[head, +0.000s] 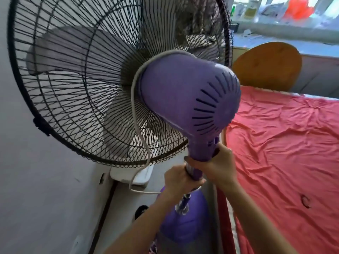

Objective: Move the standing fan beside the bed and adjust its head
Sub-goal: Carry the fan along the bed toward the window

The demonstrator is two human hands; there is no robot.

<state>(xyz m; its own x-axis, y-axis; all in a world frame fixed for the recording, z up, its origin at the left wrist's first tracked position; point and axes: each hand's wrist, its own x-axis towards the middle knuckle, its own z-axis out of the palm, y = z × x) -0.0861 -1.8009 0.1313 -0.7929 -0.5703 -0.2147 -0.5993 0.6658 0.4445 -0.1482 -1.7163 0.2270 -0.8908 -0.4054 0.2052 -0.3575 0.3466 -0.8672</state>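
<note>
Grip: my left hand [178, 177] and right hand [218, 165] both wrap the purple neck of the standing fan [185, 99].
Fan position: between the wall [36, 180] and the bed [286, 143], close to each.
Cord: the white cord [138, 129] hangs loose past my left hand; it could snag.
Tip risk: the heavy cage [73, 79] leans toward the wall, so a hard tilt may scrape it.
</note>
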